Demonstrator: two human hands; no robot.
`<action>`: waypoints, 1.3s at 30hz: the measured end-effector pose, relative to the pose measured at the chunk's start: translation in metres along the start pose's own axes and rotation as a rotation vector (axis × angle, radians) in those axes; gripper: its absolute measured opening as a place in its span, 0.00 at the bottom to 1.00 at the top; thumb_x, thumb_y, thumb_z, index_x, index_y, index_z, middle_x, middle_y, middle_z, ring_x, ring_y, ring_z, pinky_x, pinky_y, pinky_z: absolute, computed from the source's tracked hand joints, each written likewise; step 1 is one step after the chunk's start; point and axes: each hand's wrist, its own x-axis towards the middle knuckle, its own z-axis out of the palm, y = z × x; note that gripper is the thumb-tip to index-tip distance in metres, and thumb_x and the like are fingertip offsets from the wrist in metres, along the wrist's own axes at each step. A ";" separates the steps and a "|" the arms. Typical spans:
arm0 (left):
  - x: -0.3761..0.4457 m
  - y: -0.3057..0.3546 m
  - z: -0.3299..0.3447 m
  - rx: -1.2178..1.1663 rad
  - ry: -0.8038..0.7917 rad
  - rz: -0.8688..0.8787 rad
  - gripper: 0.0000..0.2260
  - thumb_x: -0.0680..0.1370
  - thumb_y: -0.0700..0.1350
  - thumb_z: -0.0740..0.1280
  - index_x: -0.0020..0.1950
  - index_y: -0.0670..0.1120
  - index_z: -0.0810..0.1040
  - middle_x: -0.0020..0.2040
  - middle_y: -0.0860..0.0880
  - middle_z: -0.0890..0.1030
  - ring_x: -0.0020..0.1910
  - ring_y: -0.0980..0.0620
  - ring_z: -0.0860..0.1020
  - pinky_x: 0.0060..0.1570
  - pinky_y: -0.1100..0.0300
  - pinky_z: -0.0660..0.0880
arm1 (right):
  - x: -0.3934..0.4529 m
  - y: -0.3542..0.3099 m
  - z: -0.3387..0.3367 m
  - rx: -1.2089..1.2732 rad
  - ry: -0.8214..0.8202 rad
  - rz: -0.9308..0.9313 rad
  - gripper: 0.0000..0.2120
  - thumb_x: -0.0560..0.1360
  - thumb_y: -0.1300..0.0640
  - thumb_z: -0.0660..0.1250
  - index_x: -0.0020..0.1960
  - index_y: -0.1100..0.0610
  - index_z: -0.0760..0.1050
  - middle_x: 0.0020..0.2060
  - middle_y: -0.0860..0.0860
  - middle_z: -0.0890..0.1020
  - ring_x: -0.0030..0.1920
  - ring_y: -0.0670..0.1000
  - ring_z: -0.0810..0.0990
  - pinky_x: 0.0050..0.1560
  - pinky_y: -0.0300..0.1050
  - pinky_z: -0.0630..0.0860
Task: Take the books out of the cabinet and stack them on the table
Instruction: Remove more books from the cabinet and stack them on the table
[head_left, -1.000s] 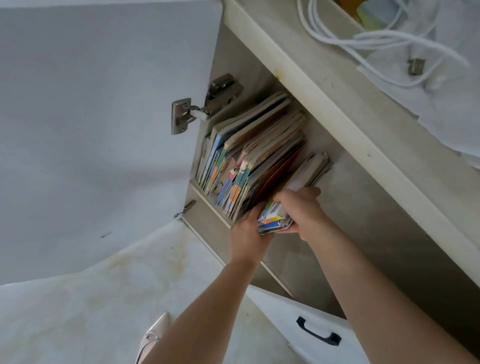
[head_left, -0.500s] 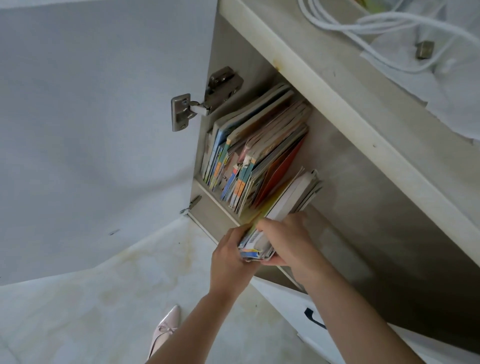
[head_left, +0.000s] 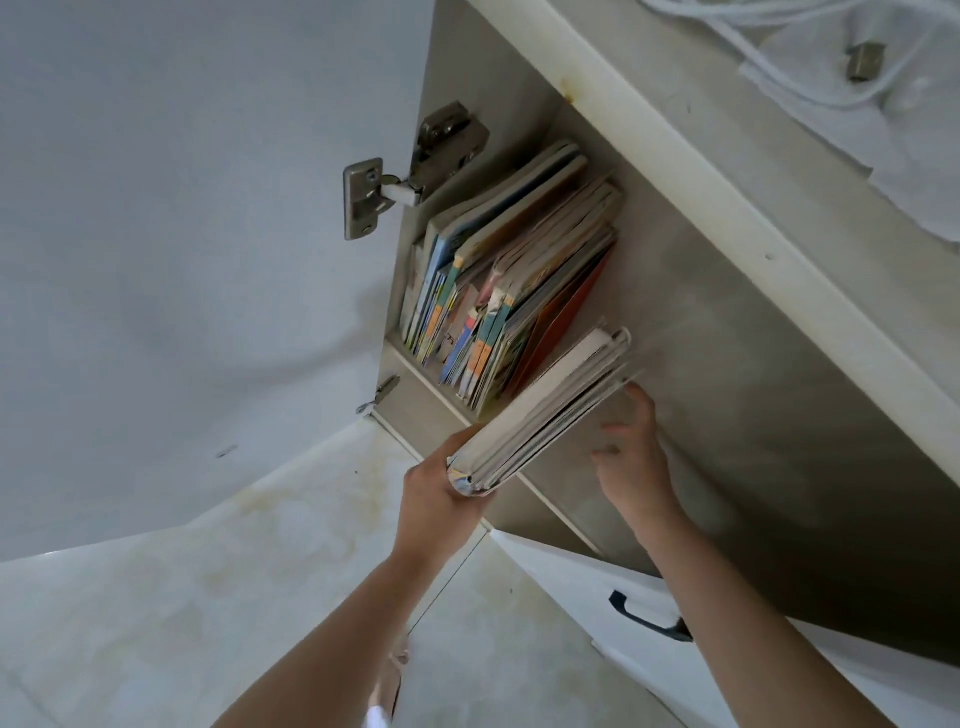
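Note:
A bundle of thin books (head_left: 545, 410) is half out of the open cabinet (head_left: 727, 332), tilted with its far end still inside. My left hand (head_left: 436, 493) grips the bundle's near end by the spines. My right hand (head_left: 631, 457) is beside the bundle on its right, fingers spread, holding nothing. Several more colourful books (head_left: 498, 291) stand leaning against the cabinet's left wall.
The cabinet door (head_left: 182, 234) stands open on the left, hung on a metal hinge (head_left: 410, 171). The table top (head_left: 701, 135) runs above the cabinet, with white cables (head_left: 810, 78) and cloth on it. A white drawer with a dark handle (head_left: 649, 618) is below right. Pale tiled floor lies beneath.
The bundle has come further out of the cabinet toward me. My right hand has let go of it and opened beside it; my left hand now holds it alone.

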 end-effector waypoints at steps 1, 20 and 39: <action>-0.002 -0.003 -0.004 -0.006 -0.012 0.016 0.22 0.68 0.40 0.77 0.59 0.55 0.79 0.45 0.59 0.83 0.45 0.59 0.82 0.42 0.74 0.76 | 0.003 0.000 0.001 -0.010 -0.011 -0.047 0.35 0.74 0.75 0.61 0.74 0.49 0.57 0.63 0.53 0.75 0.60 0.50 0.76 0.56 0.46 0.76; -0.018 -0.059 -0.048 -0.026 -0.112 -0.039 0.21 0.68 0.33 0.76 0.58 0.48 0.80 0.52 0.57 0.84 0.51 0.58 0.82 0.52 0.64 0.78 | 0.012 0.020 0.014 0.036 -0.140 -0.456 0.41 0.54 0.55 0.81 0.64 0.45 0.69 0.54 0.46 0.79 0.55 0.50 0.79 0.58 0.62 0.76; -0.076 0.028 -0.127 0.128 -0.138 -0.097 0.27 0.63 0.50 0.81 0.54 0.72 0.73 0.50 0.70 0.80 0.50 0.69 0.79 0.48 0.75 0.73 | -0.111 0.024 0.002 0.128 -0.084 -0.514 0.24 0.70 0.61 0.75 0.61 0.48 0.70 0.55 0.44 0.79 0.58 0.38 0.76 0.58 0.32 0.71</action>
